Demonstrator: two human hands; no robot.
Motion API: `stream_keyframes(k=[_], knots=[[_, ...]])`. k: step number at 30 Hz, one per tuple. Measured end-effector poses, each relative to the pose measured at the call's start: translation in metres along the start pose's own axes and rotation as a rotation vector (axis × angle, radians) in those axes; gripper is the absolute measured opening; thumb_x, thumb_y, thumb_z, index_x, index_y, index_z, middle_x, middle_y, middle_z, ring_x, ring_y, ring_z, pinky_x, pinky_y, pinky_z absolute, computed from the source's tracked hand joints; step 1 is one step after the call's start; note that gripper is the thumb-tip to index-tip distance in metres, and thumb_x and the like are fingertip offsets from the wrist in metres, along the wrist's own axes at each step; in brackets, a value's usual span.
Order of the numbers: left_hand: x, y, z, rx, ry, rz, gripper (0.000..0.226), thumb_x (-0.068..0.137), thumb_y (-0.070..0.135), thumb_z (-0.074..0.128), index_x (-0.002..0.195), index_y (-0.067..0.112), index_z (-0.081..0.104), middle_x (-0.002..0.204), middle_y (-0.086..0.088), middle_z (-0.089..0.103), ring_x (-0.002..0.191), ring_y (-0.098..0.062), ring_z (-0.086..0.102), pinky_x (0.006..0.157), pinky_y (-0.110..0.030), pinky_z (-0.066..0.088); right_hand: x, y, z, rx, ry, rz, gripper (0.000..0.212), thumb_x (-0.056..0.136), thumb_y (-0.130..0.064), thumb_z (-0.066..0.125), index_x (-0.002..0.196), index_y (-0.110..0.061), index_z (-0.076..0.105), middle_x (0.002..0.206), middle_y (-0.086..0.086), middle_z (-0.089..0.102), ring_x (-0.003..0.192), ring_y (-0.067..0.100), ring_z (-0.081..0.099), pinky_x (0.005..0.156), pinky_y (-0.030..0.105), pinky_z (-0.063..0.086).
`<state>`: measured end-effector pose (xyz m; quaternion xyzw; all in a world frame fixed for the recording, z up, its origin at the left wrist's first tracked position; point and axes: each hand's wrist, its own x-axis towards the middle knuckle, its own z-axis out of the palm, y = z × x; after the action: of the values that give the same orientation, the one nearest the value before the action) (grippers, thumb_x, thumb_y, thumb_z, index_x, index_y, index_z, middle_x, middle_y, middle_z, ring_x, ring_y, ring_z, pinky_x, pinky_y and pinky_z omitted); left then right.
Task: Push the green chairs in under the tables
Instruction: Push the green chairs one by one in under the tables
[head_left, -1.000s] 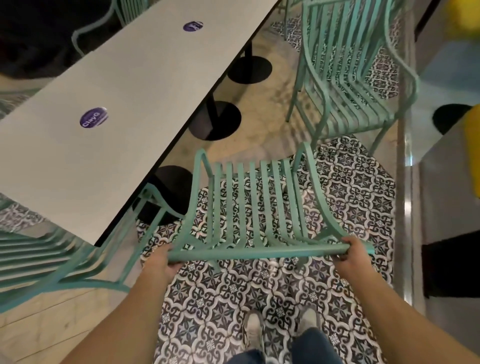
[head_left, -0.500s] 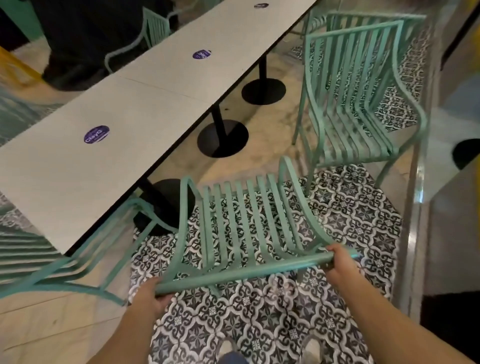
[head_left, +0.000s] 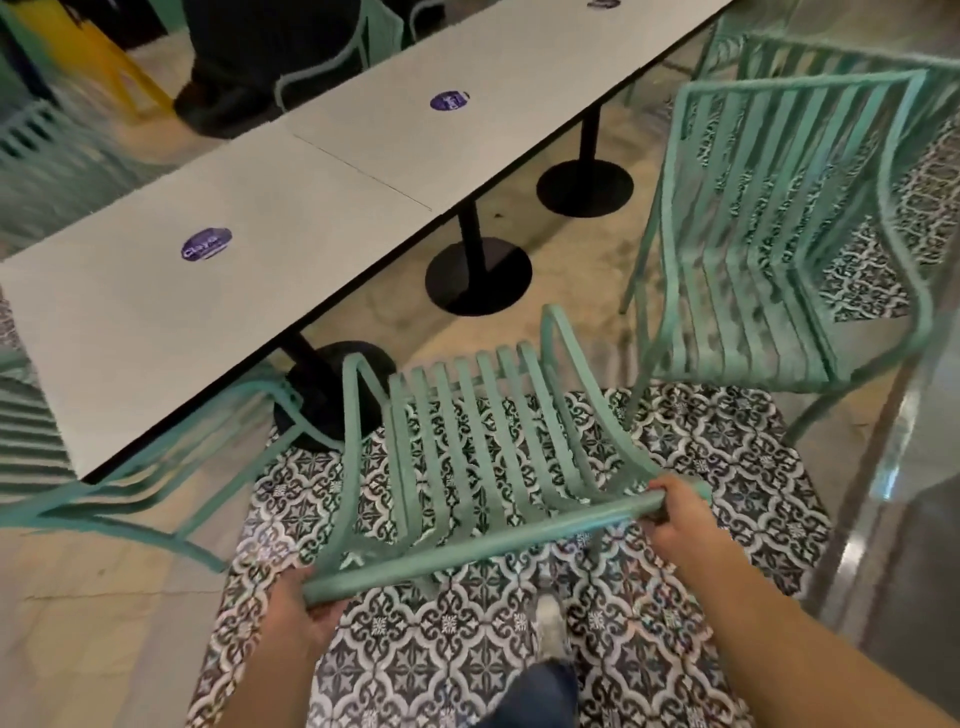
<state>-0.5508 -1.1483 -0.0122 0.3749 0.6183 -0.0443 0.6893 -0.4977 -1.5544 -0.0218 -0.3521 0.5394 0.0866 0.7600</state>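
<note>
A green slatted chair (head_left: 483, 457) stands right in front of me, its seat facing the long white table (head_left: 249, 291). My left hand (head_left: 296, 608) grips the left end of its top back rail. My right hand (head_left: 675, 519) grips the right end of the same rail. The chair's front edge sits just short of the table's edge, near a black round table base (head_left: 332, 395). A second green chair (head_left: 769, 249) stands to the right, away from the table. A third green chair (head_left: 104, 493) is at the left, partly under the table's near end.
The tables stand in a row on black pedestal bases (head_left: 478, 275). Patterned black and white tiles (head_left: 727, 467) cover the floor under the chairs. A glass wall edge (head_left: 893, 467) runs along the right. A person's dark legs (head_left: 249, 67) are across the table.
The view has lifted and swung right, showing more of the table row. The held chair has turned, its left end now nearer me and its right end farther. Both hands keep their grip.
</note>
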Motion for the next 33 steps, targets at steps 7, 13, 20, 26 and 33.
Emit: stream_keyframes(k=[7,13,20,26,33], knots=[[-0.026,-0.036,0.041,-0.116,0.072,0.000,0.013,0.099,0.020,0.050,0.098,0.007,0.054,0.097,-0.017,0.056,0.092,-0.030,0.060,0.079,-0.042,0.055,0.047,-0.063,0.012,-0.102,-0.020,0.032,0.026,0.089,-0.003,0.051,0.115,-0.003,0.051,0.120,0.017,0.052,0.093,0.027,0.055,0.091,0.039,0.047],[-0.058,-0.065,0.080,-0.149,0.059,-0.032,0.011,0.097,0.016,0.051,0.102,0.007,0.054,0.103,-0.018,0.057,0.088,-0.029,0.061,0.073,-0.041,0.052,0.073,-0.118,0.014,-0.224,-0.078,0.052,0.005,0.091,-0.003,0.049,0.087,-0.006,0.049,0.105,0.017,0.052,0.081,0.025,0.053,0.083,0.037,0.048],[-0.071,-0.097,0.117,-0.285,0.140,-0.006,0.020,0.098,0.022,0.050,0.108,0.006,0.054,0.112,-0.017,0.056,0.107,-0.029,0.058,0.088,-0.043,0.053,0.102,-0.165,0.029,-0.353,-0.149,0.059,0.010,0.094,-0.006,0.049,0.084,-0.007,0.049,0.100,0.014,0.051,0.081,0.023,0.052,0.076,0.035,0.050],[-0.078,-0.109,0.128,-0.382,0.188,-0.008,0.019,0.097,0.025,0.052,0.104,0.008,0.053,0.112,-0.014,0.057,0.098,-0.025,0.061,0.073,-0.039,0.056,0.112,-0.181,0.049,-0.414,-0.151,0.057,0.009,0.091,-0.007,0.052,0.100,-0.004,0.053,0.117,0.016,0.053,0.093,0.025,0.056,0.090,0.034,0.049],[-0.082,-0.127,0.123,-0.455,0.182,0.018,0.015,0.098,0.018,0.050,0.106,0.006,0.052,0.106,-0.019,0.057,0.087,-0.023,0.064,0.070,-0.036,0.056,0.118,-0.188,0.077,-0.529,-0.154,0.028,0.007,0.094,-0.013,0.049,0.097,-0.007,0.051,0.105,0.013,0.053,0.081,0.023,0.053,0.075,0.031,0.052]])
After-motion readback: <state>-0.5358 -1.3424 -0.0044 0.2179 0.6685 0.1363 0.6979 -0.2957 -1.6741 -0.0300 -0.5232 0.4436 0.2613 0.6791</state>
